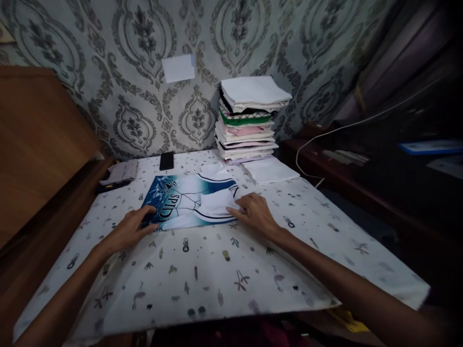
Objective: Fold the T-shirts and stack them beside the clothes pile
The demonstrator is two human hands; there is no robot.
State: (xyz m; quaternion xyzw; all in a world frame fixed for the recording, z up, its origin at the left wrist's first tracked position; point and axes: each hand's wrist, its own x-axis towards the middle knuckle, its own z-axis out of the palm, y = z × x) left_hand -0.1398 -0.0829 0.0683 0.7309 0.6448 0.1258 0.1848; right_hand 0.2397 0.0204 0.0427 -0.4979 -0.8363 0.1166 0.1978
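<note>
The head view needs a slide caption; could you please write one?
Left hand and right hand at a blue-and-white garment, a stack of folded cloths behind.

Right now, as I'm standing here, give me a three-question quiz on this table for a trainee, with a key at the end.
1. True or false: the black rectangular phone lies on the white patterned tablecloth.

2. Multiple choice: what colour is the topmost piece on the tall stack of folded cloth?
A) green
B) white
C) pink

3. Short answer: which of the person's hands is nearer the black spider print on the blue-and-white printed cloth garment?

Key:
1. True.
2. B, white.
3. The left hand.
</note>
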